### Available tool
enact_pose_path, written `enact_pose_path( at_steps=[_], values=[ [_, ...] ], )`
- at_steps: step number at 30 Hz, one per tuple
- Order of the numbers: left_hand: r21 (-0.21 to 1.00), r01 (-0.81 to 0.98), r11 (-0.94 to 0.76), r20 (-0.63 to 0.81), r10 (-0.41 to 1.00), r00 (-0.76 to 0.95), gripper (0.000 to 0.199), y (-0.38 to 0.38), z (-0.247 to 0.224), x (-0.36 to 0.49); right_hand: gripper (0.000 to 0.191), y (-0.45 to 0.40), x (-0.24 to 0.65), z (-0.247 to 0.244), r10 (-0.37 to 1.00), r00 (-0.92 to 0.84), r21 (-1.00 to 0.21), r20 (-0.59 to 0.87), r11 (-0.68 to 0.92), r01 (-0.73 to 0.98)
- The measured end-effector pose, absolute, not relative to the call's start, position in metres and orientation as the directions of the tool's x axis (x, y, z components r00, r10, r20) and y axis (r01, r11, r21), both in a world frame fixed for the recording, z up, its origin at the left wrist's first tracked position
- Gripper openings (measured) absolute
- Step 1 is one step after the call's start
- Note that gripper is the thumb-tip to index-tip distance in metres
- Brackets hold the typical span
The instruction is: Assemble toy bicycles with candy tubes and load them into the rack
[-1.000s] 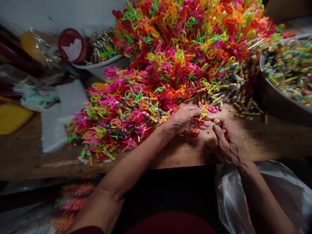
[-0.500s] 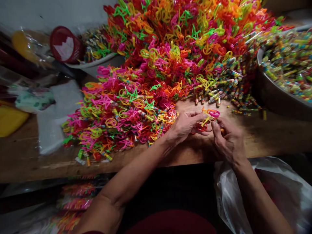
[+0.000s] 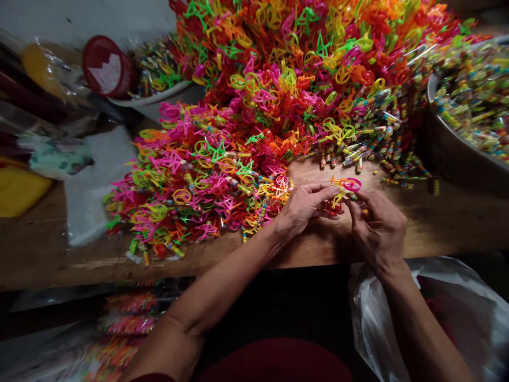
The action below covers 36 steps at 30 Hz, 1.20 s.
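Observation:
Over the bare front of the wooden table (image 3: 310, 249), my left hand (image 3: 300, 209) is closed on a small plastic toy bicycle (image 3: 339, 196) with a pink ring wheel, an orange piece, a yellow frame and a red wheel. My right hand (image 3: 377, 223) pinches the toy's right side between thumb and forefinger. A small orange bit (image 3: 365, 211) shows by its curled fingers; what else they hold is hidden. Just left of my left hand lies a heap of similar toys (image 3: 202, 191), some with candy-filled tubes among them.
A taller pile of bright plastic pieces (image 3: 278, 69) rises behind. Wrapped candy tubes (image 3: 374, 132) lie right of it, beside a metal basin (image 3: 449, 130) full of more. At left are a red basket (image 3: 105, 66), a grey tub (image 3: 167, 101) and plastic bags (image 3: 95, 185). A white bag (image 3: 374, 313) hangs below the edge.
The view has shifted slightly. My right hand has turned a little at the wrist and shifted slightly right, its fingers still at the toy. My left hand keeps its hold.

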<state>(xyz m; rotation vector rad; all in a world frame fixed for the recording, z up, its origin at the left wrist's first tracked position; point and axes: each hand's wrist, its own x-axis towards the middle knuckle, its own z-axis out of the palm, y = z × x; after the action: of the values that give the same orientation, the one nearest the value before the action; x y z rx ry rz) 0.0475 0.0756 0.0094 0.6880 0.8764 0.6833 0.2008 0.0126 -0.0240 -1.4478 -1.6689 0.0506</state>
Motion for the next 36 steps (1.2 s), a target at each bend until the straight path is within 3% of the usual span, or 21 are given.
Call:
enact_pose_path(
  at_steps=[6, 14, 18, 22, 32, 36],
  values=[
    [0.809, -0.278, 0.518, -0.397, 0.830, 0.391, 0.009, 0.070, 0.012, 0.053, 0.017, 0.013, 0.201, -0.026, 0.781, 0.057, -0.537, 0.622, 0.372, 0.757],
    [0.814, -0.285, 0.507, -0.368, 0.828, 0.423, 0.009, 0.068, 0.006, 0.061, 0.016, 0.012, 0.208, -0.033, 0.746, 0.028, -0.495, 0.665, 0.412, 0.765],
    [0.783, -0.319, 0.534, -0.384, 0.818, 0.429, 0.013, 0.068, 0.002, 0.066, 0.015, 0.009, 0.212, -0.039, 0.701, -0.072, -0.326, 0.710, 0.418, 0.848],
    [0.750, -0.344, 0.564, -0.440, 0.815, 0.376, 0.020, 0.067, -0.001, 0.073, 0.019, 0.004, 0.215, -0.044, 0.742, -0.111, -0.214, 0.661, 0.328, 0.920],
    [0.820, -0.243, 0.519, -0.383, 0.811, 0.442, 0.022, 0.071, 0.002, 0.078, 0.024, 0.001, 0.221, -0.031, 0.807, -0.068, -0.356, 0.586, 0.331, 0.874],
    [0.824, -0.235, 0.515, -0.387, 0.816, 0.430, 0.022, 0.070, 0.001, 0.077, 0.028, -0.006, 0.219, -0.032, 0.808, -0.077, -0.277, 0.584, 0.288, 0.916]
  ],
)
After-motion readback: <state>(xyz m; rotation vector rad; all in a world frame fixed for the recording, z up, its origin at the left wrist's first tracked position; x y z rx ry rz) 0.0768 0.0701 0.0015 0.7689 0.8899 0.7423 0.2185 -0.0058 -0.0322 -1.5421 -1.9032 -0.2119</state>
